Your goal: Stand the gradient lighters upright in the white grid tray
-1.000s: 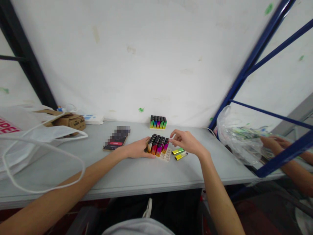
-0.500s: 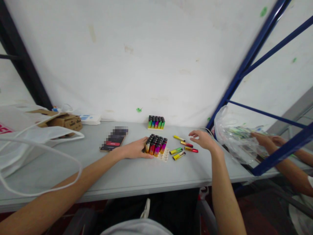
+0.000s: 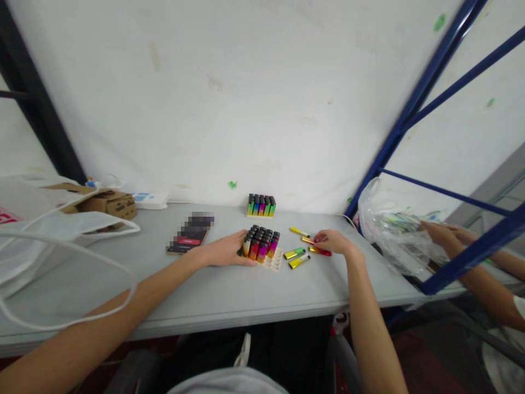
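My left hand (image 3: 228, 249) is wrapped round the left side of a white tray (image 3: 274, 262) with many upright lighters (image 3: 261, 245) in it, black tops up. Bare slots show at the tray's right end. To the right, my right hand (image 3: 334, 241) pinches the black-topped end of a red and gold lighter (image 3: 307, 240) lying on the table. Close by lie a yellow lighter (image 3: 299, 232), a red one (image 3: 320, 251), a green and yellow one (image 3: 294, 253) and another yellow one (image 3: 299, 262).
A second tray of lighters (image 3: 261, 206) stands by the wall. On the left lie a phone (image 3: 191, 239), a cardboard box (image 3: 117, 207) and a white plastic bag (image 3: 53, 241). A blue metal frame (image 3: 394, 137) and a clear bag (image 3: 381, 235) border the right, beside another person's arms (image 3: 471, 262).
My right hand has moved left and down onto the red and gold lighter, its fingers closing on the end. My left hand has stayed at the tray.
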`<state>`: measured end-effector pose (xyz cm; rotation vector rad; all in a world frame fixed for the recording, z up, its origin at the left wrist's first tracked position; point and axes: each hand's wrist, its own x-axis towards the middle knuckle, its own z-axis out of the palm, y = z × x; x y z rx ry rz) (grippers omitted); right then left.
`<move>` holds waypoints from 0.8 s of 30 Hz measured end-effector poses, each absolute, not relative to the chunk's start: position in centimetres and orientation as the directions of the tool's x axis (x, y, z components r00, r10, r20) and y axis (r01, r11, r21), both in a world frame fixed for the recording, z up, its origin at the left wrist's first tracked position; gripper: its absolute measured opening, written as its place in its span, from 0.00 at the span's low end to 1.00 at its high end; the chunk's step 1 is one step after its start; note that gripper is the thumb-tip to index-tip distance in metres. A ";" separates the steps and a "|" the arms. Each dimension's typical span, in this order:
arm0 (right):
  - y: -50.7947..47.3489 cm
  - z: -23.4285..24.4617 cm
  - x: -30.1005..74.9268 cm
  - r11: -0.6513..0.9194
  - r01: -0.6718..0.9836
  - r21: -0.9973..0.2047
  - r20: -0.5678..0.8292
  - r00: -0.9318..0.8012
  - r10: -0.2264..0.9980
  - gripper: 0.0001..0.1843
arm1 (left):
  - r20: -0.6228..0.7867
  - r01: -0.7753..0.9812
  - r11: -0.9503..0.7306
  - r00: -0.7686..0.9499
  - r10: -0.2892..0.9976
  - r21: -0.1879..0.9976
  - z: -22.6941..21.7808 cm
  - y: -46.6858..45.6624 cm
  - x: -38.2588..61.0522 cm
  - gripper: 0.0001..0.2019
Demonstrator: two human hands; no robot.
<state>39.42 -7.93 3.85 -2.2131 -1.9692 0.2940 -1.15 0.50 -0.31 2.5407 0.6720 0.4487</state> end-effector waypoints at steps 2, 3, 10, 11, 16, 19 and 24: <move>-7.9 3.5 39.5 -0.134 0.957 -0.255 -0.042 0.128 0.991 0.08 | 0.192 0.362 -0.773 0.832 0.520 0.521 -0.3 0.5 -1.2 0.44; -7.8 3.4 39.6 -0.138 0.953 -0.271 -0.035 0.134 0.990 0.08 | 0.190 0.355 -0.774 0.837 0.513 0.525 -0.2 0.5 -1.2 0.43; -7.8 3.8 39.9 0.040 0.813 -0.581 0.179 0.080 0.981 0.12 | 0.172 0.361 -0.762 0.838 0.518 0.538 0.0 0.4 -1.1 0.40; -7.8 4.0 39.7 0.094 0.772 -0.628 0.210 0.052 0.976 0.13 | 0.179 0.352 -0.764 0.839 0.513 0.541 0.0 0.4 -1.1 0.39; -7.9 4.8 37.7 0.260 0.472 -0.842 0.304 0.019 0.952 0.23 | 0.178 0.358 -0.757 0.834 0.523 0.546 0.1 0.2 -1.1 0.41; -8.3 5.3 35.8 0.283 0.276 -0.919 0.299 0.019 0.954 0.24 | 0.187 0.362 -0.766 0.832 0.523 0.532 0.0 0.2 -1.2 0.42; -8.8 6.4 33.1 0.269 0.036 -0.962 0.269 -0.015 0.963 0.25 | 0.194 0.353 -0.775 0.837 0.512 0.525 -0.1 0.4 -1.2 0.41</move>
